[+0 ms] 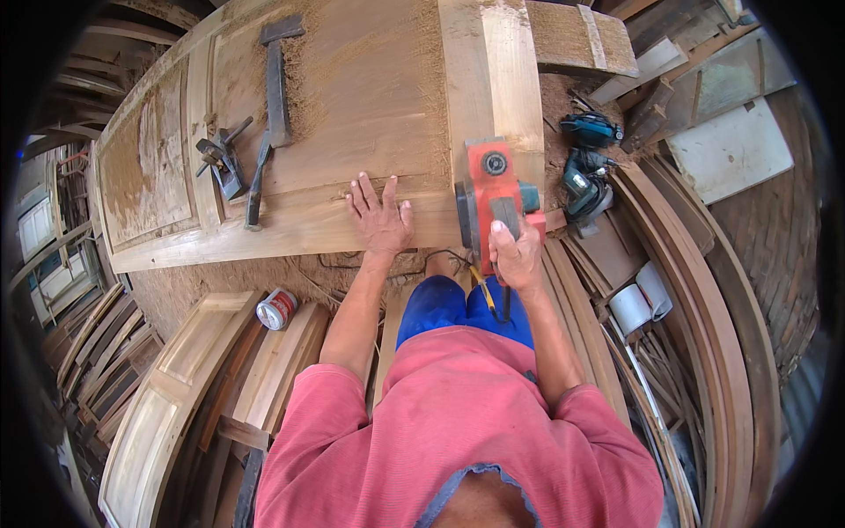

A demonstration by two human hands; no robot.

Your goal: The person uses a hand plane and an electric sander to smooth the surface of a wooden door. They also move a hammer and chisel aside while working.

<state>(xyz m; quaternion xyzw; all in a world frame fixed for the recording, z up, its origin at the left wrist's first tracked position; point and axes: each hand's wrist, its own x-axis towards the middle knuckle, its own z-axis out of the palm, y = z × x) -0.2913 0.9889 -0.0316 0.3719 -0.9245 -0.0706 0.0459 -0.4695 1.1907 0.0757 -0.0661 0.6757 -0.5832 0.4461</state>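
Observation:
My right hand (517, 255) is closed round the handle of a red electric planer (493, 180). The planer rests on the right end of a wooden panelled door (370, 79), over its pale edge board. A cord with a yellow section hangs from the planer's rear toward my legs. My left hand (383, 218) lies flat on the door's near rail, fingers spread, holding nothing. Left of it on the door lie a hammer (277, 88), a chisel (259, 180) and a small hand plane (224, 167). Shavings cover much of the door's surface.
Two teal power tools (588, 180) sit right of the door. Long boards (704, 290) lean at the right, with a white roll (632, 308) beside them. A paint can (276, 310) and another panelled door (176, 387) are at the lower left.

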